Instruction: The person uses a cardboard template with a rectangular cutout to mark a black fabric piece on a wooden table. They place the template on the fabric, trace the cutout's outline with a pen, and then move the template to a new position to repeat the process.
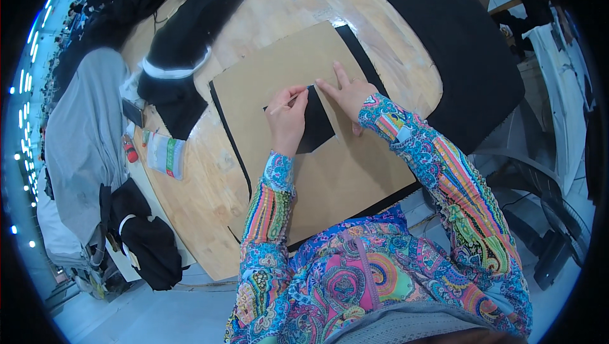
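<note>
Black cloth pieces (466, 52) flank the brown template (361, 185); left fingers (303, 99) pinch a slim stick (276, 110) slanting forward-right; right fingers (340, 74) rest spread.

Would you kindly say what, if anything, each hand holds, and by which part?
Left hand: pale stick, seemingly near one end. Right hand: nothing; resting on brown sheet.

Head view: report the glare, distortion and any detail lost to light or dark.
In the head view, glare whitens the wooden tabletop just beyond the brown cardboard template; fisheye distortion bends the scene toward the rim, and the head view's corners go black; in the head view, ceiling lights at left burn white, while the large black fabric piece shows little surface detail.
</note>
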